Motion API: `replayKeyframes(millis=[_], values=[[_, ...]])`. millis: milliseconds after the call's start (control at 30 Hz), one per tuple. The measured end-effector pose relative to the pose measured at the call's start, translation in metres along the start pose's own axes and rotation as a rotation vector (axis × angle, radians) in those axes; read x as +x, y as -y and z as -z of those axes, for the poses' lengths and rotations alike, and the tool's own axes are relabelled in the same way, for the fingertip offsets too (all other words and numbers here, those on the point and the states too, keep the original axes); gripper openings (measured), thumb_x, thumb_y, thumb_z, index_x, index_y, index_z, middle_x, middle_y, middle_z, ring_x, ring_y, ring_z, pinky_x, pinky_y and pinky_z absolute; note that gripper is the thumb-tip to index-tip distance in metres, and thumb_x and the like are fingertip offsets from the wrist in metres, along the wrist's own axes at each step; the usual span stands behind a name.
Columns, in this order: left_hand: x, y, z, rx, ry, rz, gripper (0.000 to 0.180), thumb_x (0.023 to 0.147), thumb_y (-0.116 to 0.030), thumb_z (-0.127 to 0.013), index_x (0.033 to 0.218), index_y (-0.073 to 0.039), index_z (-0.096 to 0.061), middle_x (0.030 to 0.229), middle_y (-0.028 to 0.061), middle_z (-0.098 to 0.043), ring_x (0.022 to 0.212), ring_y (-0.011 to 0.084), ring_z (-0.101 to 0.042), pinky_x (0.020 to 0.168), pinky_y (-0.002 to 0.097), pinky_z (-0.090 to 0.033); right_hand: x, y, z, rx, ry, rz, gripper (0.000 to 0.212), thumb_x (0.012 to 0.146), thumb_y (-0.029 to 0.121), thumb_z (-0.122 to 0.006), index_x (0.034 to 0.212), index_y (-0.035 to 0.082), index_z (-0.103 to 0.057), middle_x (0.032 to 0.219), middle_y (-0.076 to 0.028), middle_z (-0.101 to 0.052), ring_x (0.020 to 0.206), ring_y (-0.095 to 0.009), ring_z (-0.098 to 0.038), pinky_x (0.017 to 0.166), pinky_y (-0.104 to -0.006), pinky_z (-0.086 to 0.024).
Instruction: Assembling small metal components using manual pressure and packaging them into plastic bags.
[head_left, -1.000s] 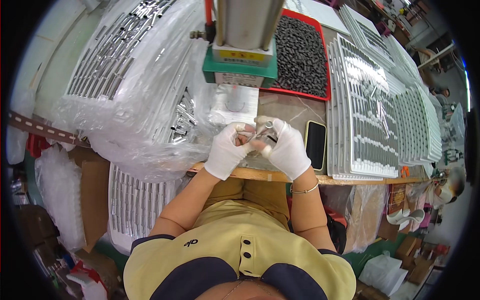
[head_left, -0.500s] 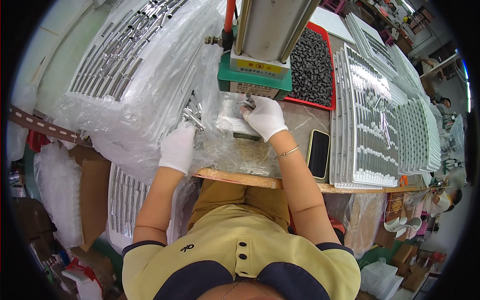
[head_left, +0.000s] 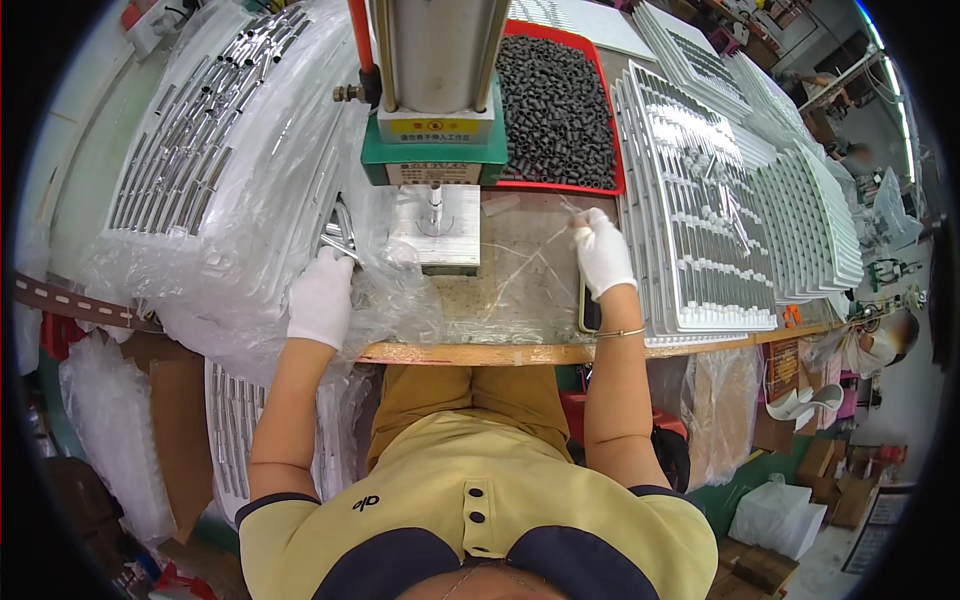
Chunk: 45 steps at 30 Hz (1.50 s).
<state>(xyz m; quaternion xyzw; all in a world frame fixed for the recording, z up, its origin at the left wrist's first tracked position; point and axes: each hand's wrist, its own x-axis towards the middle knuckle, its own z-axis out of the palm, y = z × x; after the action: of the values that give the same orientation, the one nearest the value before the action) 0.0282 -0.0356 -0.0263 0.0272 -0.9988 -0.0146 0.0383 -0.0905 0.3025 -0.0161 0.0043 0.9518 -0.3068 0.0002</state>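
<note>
My left hand (head_left: 322, 297), in a white glove, is closed around a few short shiny metal tubes (head_left: 340, 238) above crumpled clear plastic. My right hand (head_left: 606, 256), also gloved, is over the table near the front right corner of a red tray (head_left: 619, 150). Its fingers are pinched together; whatever they hold, if anything, is too small to make out. Between the hands stands a bench press with a green head (head_left: 435, 155). Below that head, a metal block (head_left: 440, 245) carries a short upright shiny piece (head_left: 436, 208).
Small black tubular fittings (head_left: 555, 110) fill the red tray. White trays (head_left: 690, 200) bearing rows of tubes are stacked at right. More metal tubes (head_left: 185, 165) lie on plastic sheeting at left. A phone (head_left: 588, 314) is partly hidden by my right wrist. The wooden table edge (head_left: 460, 354) runs before me.
My right hand has moved away from the press block to the right, beside the red tray. The left hand stays at the tubes. The whole view has shifted.
</note>
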Motion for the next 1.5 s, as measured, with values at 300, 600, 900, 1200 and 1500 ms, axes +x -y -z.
replayKeyframes(millis=[300, 600, 900, 1200, 1500], values=[[0.002, 0.001, 0.007, -0.01, -0.008, 0.011, 0.012, 0.081, -0.009, -0.058, 0.093, -0.006, -0.061, 0.096, 0.0125, -0.057, 0.085, 0.0313, -0.062, 0.071, 0.0399, -0.051, 0.037, 0.02, 0.025, -0.284, -0.049, -0.1, 0.024, 0.087, 0.028, -0.06, 0.105, 0.015, -0.065, 0.101, -0.013, -0.067, 0.096, -0.032, -0.063, 0.082, -0.041, -0.049], [-0.027, -0.009, 0.018, -0.653, -0.336, 0.267, 0.019, 0.086, -0.019, -0.064, 0.097, -0.006, -0.056, 0.079, 0.0055, -0.058, 0.068, 0.0214, -0.059, 0.06, 0.034, -0.047, 0.062, 0.013, 0.004, -0.313, -0.126, -0.074, 0.02, 0.085, 0.029, -0.063, 0.098, 0.016, -0.069, 0.098, -0.012, -0.067, 0.092, -0.03, -0.064, 0.078, -0.041, -0.051], [-0.006, -0.072, 0.014, -1.994, 0.008, 0.224, 0.018, 0.091, -0.023, -0.059, 0.101, -0.008, -0.056, 0.073, -0.002, -0.053, 0.059, 0.0068, -0.044, 0.047, 0.0175, -0.031, 0.076, 0.025, -0.019, -0.44, -0.232, 0.059, 0.015, 0.084, 0.025, -0.062, 0.089, 0.012, -0.068, 0.09, -0.013, -0.066, 0.087, -0.031, -0.065, 0.074, -0.0428, -0.052], [0.022, -0.102, -0.013, -2.68, 0.486, 0.525, 0.013, 0.093, -0.016, -0.055, 0.102, -0.008, -0.059, 0.091, -0.0022, -0.056, 0.071, 0.0079, -0.044, 0.053, 0.0194, -0.033, 0.071, 0.011, -0.013, -0.382, -0.322, 0.087, 0.018, 0.088, 0.025, -0.055, 0.091, 0.015, -0.07, 0.095, -0.01, -0.066, 0.088, -0.03, -0.065, 0.076, -0.0401, -0.052], [0.014, -0.129, -0.026, -2.561, 0.401, 0.41, 0.01, 0.096, -0.017, -0.054, 0.098, -0.009, -0.057, 0.09, 0.0, -0.055, 0.077, 0.01, -0.051, 0.057, 0.0215, -0.037, -0.078, 0.035, 0.05, 0.376, -0.059, 0.49, 0.015, 0.072, -0.003, -0.068, 0.084, 0.006, -0.07, 0.074, -0.008, -0.064, 0.065, -0.02, -0.06, 0.061, -0.0278, -0.048]])
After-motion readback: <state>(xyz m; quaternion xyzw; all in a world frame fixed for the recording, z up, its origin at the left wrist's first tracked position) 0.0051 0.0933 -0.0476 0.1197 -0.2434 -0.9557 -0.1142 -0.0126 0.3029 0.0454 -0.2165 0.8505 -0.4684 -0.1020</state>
